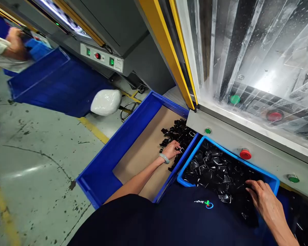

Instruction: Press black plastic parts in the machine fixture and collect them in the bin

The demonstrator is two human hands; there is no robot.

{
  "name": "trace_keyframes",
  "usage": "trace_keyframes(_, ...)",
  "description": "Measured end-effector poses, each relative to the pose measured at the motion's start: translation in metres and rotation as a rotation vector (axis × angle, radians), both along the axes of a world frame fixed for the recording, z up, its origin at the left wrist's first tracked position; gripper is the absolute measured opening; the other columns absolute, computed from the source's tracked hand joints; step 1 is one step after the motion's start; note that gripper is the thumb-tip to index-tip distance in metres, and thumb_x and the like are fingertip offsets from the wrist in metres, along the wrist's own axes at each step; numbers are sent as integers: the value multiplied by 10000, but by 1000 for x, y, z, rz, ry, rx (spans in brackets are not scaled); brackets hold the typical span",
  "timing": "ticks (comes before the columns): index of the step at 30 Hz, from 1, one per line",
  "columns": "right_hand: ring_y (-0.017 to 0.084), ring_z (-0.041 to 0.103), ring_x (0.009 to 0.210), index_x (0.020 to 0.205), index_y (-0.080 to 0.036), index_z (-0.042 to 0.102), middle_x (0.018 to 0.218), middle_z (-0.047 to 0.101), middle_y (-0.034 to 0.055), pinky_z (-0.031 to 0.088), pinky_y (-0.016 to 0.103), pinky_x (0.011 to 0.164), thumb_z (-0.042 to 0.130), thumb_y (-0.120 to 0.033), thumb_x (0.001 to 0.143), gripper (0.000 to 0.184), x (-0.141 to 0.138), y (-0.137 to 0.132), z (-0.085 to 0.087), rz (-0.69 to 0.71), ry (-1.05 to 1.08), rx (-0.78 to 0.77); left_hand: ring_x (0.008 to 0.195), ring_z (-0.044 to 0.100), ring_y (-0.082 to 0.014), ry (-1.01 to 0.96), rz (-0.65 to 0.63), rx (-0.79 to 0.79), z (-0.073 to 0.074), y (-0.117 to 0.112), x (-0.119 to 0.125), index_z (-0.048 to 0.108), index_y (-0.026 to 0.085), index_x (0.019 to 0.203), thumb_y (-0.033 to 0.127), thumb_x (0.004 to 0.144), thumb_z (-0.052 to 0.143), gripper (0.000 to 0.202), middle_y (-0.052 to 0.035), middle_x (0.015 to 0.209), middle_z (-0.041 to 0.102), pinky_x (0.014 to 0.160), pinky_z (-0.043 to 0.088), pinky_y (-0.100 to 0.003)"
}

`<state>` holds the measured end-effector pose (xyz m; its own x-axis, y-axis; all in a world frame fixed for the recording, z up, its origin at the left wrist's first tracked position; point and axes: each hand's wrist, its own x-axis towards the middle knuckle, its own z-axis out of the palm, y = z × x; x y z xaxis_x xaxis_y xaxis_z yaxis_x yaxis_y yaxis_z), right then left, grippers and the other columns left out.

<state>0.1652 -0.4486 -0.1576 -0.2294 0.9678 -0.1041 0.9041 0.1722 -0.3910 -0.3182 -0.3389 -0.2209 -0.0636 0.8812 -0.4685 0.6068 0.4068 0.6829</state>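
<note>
My left hand (170,150), with a pale bangle on its wrist, reaches into the dark blue crate on my left. Its thumb and fingers pinch a small black plastic frame (181,150) above a pile of black plastic parts (178,131). Over the right end of a light blue bin (246,164) hovers my right hand (266,198), thumb and fingers apart, with nothing visible between them. Glossy black plastic pieces (215,167) fill that bin, just in front of my body. Whether the right fingertips touch any piece, I cannot tell.
Brown cardboard (141,136) lines the dark blue crate (102,160). Ahead, a machine ledge carries a red button (245,153) and green buttons below a clear panel. A white wrapped stool (106,101) stands beyond the crate. At far left, another person's arm (14,48) shows.
</note>
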Motion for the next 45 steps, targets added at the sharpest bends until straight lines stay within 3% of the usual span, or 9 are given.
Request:
trace_keyframes(5, 231, 735, 710, 1017, -287, 709, 897, 774, 44, 584, 341, 580, 492, -727, 1005, 491, 5, 15, 34, -178, 105, -72, 965, 687, -218, -170, 175, 97, 20, 11, 12, 710, 161, 938, 374, 786, 728, 263, -101, 1097, 735, 939, 563, -367)
trace_keyframes(10, 218, 768, 852, 997, -274, 746, 1038, 796, 63, 591, 281, 624, 670, -611, 962, 347, -38, 42, 85, -306, 426, -105, 864, 665, -184, -664, 447, 221, 70, 40, 76, 684, 152, 1026, 443, 713, 844, 457, -62, 1001, 714, 775, 573, -303)
trace_keyframes(18, 173, 718, 862, 998, -244, 724, 957, 748, 36, 612, 316, 789, 743, -492, 949, 254, -113, 88, 122, -463, 806, 73, 870, 590, -186, -987, 83, 163, 141, 34, 200, 699, 210, 1057, 591, 1010, 602, 395, -63, 1045, 621, 719, 532, -296)
trace_keyframes(25, 172, 709, 832, 944, -228, 709, 914, 725, 24, 591, 345, 812, 746, -525, 935, 299, -103, 101, 117, -519, 789, 48, 1154, 569, -262, -959, -42, 293, 135, 37, 231, 685, 259, 1189, 680, 1023, 583, 464, -93, 1282, 532, 899, 577, -347)
trace_keyframes(31, 197, 742, 804, 953, -220, 704, 875, 760, 37, 605, 368, 798, 780, -557, 904, 350, -92, 114, 120, -552, 846, -16, 960, 601, -211, -1068, -57, 226, 135, 50, 241, 675, 249, 1225, 728, 1026, 543, 536, -98, 1254, 525, 822, 579, -359)
trace_keyframes(36, 179, 728, 811, 956, -220, 720, 909, 767, 34, 594, 336, 764, 761, -545, 922, 330, -77, 131, 127, -484, 735, 8, 1200, 598, -286, -827, -132, 553, 143, 67, 246, 706, 249, 1178, 610, 1033, 630, 396, -114, 1211, 590, 1114, 517, -463)
trace_keyframes(39, 169, 709, 800, 971, -207, 744, 902, 768, 36, 577, 331, 751, 716, -545, 952, 339, -55, 172, 147, -326, 656, 26, 948, 671, -217, -766, -149, 634, 156, 100, 248, 726, 233, 1108, 485, 1042, 660, 268, -92, 1110, 628, 907, 609, -406)
trace_keyframes(41, 168, 712, 860, 1038, -192, 761, 966, 775, 50, 573, 344, 812, 674, -522, 977, 347, -39, 220, 168, -301, 567, 225, 773, 661, -143, -781, -147, 656, 170, 133, 250, 732, 211, 1083, 405, 1033, 685, 206, -76, 1096, 639, 706, 608, -318)
trace_keyframes(45, 315, 592, 1341, 1354, 5, 640, 1323, 678, 196, 443, 528, 1056, 518, -559, 995, 679, -21, 338, 210, -533, 130, 583, 787, 693, -94, -724, -124, 771, 208, 212, 268, 709, 135, 1025, 180, 936, 791, 129, -75, 1146, 692, 660, 591, -220)
